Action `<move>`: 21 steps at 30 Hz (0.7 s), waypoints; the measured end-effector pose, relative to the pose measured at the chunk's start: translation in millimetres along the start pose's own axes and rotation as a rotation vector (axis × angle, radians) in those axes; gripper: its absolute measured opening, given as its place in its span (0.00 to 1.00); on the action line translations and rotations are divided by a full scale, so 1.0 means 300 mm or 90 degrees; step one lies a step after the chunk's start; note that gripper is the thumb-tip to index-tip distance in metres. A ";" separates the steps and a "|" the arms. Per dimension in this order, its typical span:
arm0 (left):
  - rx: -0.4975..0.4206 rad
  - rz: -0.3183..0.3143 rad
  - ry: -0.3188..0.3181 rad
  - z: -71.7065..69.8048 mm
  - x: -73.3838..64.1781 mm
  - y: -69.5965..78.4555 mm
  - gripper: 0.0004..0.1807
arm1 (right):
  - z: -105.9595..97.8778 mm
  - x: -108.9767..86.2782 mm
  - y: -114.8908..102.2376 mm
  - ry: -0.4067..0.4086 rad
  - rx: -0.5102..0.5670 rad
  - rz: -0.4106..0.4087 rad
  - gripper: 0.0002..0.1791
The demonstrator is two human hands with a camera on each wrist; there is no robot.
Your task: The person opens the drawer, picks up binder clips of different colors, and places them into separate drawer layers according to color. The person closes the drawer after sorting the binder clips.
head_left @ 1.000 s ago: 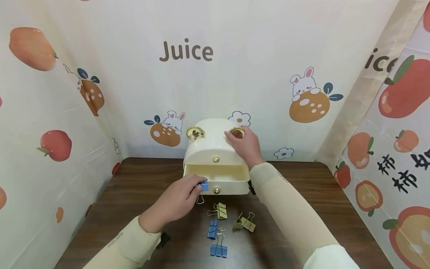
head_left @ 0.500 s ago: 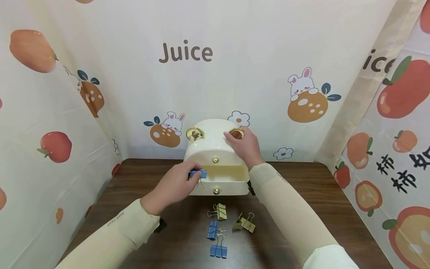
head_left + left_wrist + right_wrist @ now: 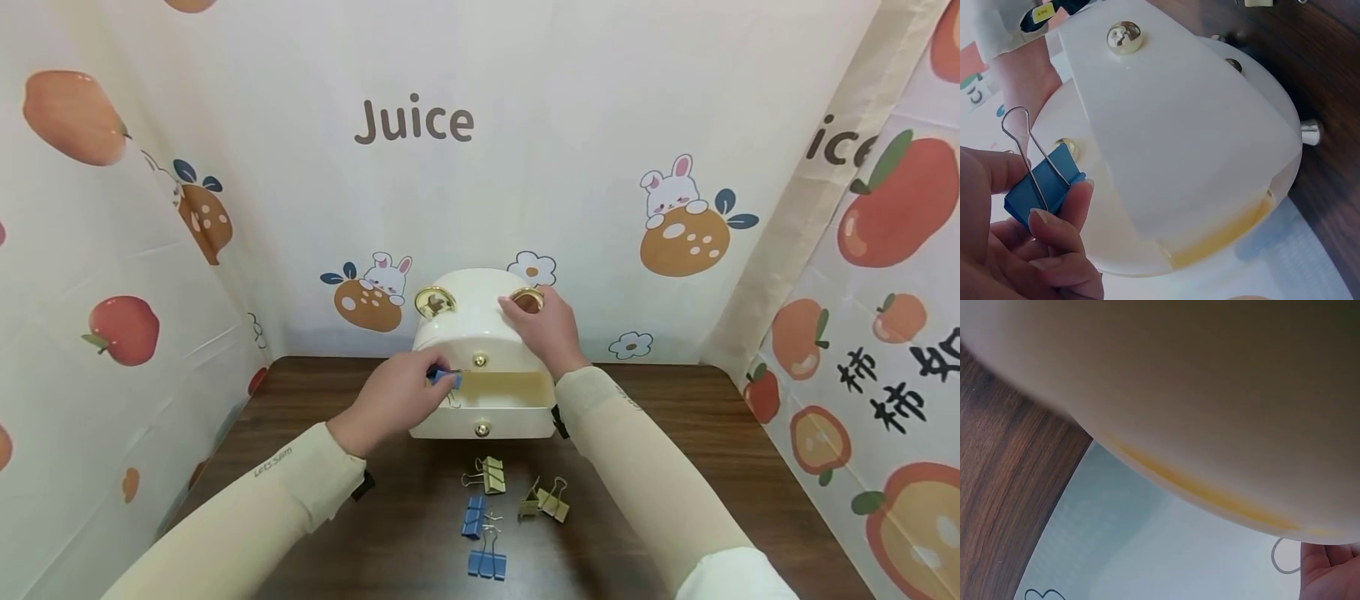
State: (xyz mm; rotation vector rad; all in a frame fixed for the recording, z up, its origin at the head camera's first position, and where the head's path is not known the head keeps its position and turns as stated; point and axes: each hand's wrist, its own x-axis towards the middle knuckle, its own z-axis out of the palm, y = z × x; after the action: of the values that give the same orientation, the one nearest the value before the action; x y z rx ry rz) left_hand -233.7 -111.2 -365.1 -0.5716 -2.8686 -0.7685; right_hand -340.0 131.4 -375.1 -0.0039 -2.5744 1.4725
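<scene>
My left hand [image 3: 393, 392] pinches a blue binder clip [image 3: 446, 380] between thumb and fingers, above the left part of a pulled-out drawer [image 3: 442, 425]. In the left wrist view the clip [image 3: 1047, 184] shows its wire handle pointing up, clear of the cabinet. The drawer belongs to a small white round-topped cabinet [image 3: 476, 308] with gold knobs. My right hand [image 3: 551, 329] holds the cabinet's gold-rimmed right ear [image 3: 527, 297], thumb on the near left side. White cabinet wall fills most of the right wrist view, with part of a hand [image 3: 1335, 572] at its lower right.
On the brown wooden table [image 3: 300, 467] in front of the drawer lie a gold binder clip [image 3: 492, 475], two more gold clips [image 3: 553, 505] close together at the right, and two blue clips [image 3: 487, 565] nearer me. A printed curtain [image 3: 300, 167] hangs behind and at both sides.
My left hand has carried the blue binder clip up and away from me, from the drawer's front to above its opening. The right hand stays on the ear.
</scene>
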 end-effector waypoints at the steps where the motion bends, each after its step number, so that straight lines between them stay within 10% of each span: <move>1: 0.008 0.000 0.003 -0.001 0.003 -0.001 0.08 | 0.000 0.000 0.001 0.002 0.000 -0.002 0.35; 21: 0.116 -0.030 -0.006 0.019 0.033 -0.022 0.15 | 0.001 0.000 -0.003 0.000 -0.002 -0.003 0.36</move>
State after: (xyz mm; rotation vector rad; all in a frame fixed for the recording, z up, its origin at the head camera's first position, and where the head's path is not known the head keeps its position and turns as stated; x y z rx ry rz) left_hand -245.6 -110.3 -370.9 -0.4857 -2.9284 -0.5035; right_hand -340.0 130.8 -374.4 0.0017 -2.5742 1.4677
